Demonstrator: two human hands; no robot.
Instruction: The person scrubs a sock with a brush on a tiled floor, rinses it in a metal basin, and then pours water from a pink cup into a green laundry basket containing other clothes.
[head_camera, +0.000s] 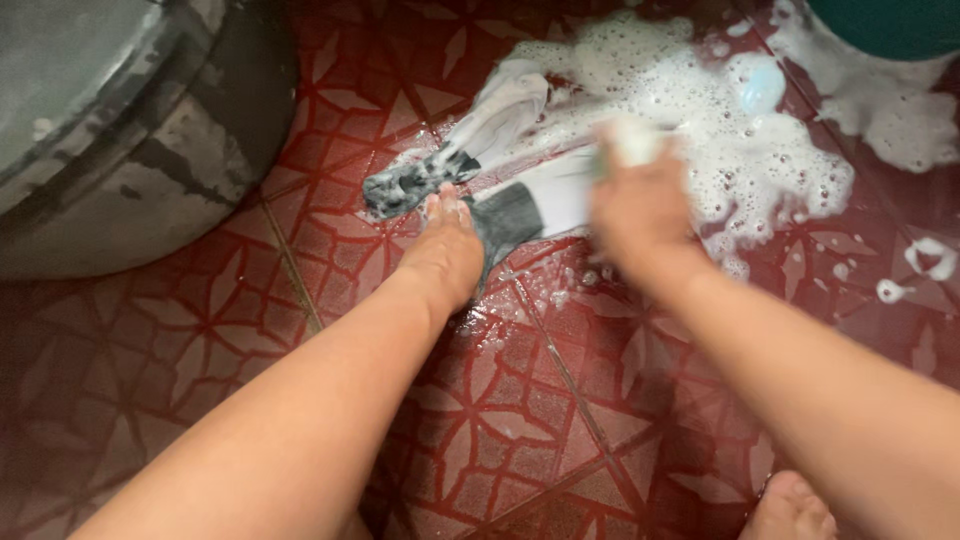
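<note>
Left hand (445, 250) pressing fingers flat on grey-white sock (520, 205); right hand (640, 205), blurred, gripping a pale brush (635, 140) amid suds (760, 160).

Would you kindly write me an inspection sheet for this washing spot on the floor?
Surface: red patterned floor tiles, wet, with white suds spread at upper right.
Job's things: two grey-and-white socks lying flat and soapy on the tiles.
Clutter: a pale blue lump in the foam, kind unclear.
Hands: left hand presses on a sock's dark end; right hand, blurred, grips something white on the same sock.
Cables: nothing seen.
Surroundings: grey basin at upper left, teal tub at upper right, a bare toe at the bottom edge.
</note>
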